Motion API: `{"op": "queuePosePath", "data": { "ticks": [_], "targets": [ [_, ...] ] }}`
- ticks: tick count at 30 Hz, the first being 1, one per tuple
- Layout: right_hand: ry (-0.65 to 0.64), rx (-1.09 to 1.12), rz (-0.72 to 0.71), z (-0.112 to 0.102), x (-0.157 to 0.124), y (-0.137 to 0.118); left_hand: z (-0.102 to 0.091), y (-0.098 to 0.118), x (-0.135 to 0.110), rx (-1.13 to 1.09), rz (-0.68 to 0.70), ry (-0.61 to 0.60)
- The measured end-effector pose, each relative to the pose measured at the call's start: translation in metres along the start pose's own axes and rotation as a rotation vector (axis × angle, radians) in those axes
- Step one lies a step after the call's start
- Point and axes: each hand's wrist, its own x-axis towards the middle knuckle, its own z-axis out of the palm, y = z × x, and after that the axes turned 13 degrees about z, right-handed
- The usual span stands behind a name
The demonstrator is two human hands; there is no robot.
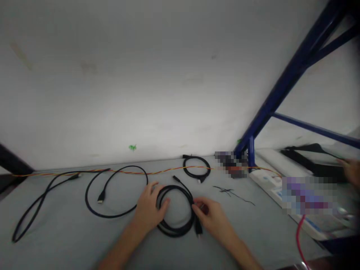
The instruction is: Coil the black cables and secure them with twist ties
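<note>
A black cable coiled into a ring (180,187) lies on the grey table (70,240) in front of me. My left hand (149,208) rests on the ring's left side, fingers wrapped over the strands. My right hand (213,217) pinches the ring's right side, near a black plug (198,228) that sticks out toward me. A looser black cable loop (116,191) lies just left of my left hand. A small tight black coil (197,168) sits beyond, near the wall.
A twisted red-and-yellow wire (135,172) runs along the wall's foot. Another long black cable (36,202) trails at far left. A blue metal frame (281,90) rises at right, with a white power strip (267,178) below it. Another person's hand (351,170) shows at the right edge.
</note>
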Motion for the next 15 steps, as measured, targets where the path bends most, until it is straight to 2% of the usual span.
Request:
{"op": "queuePosePath", "data": {
  "ticks": [4, 7, 10, 12, 15],
  "targets": [
    [-0.057, 0.075, 0.009, 0.009, 0.002, -0.016, -0.002, -0.003, 0.000, -0.066, 0.001, -0.061],
    [-0.067, 0.084, -0.030, 0.012, 0.013, -0.029, -0.006, -0.008, 0.003, -0.093, -0.071, 0.010],
    [-0.070, 0.040, -0.150, 0.012, 0.030, -0.036, -0.011, -0.013, 0.009, -0.111, -0.150, 0.098],
    [-0.079, 0.008, -0.193, 0.011, 0.040, -0.037, -0.017, -0.015, 0.012, -0.133, -0.140, 0.104],
    [-0.077, -0.095, -0.162, 0.008, 0.047, -0.036, -0.026, -0.012, 0.015, -0.192, -0.111, 0.123]
  ]
}}
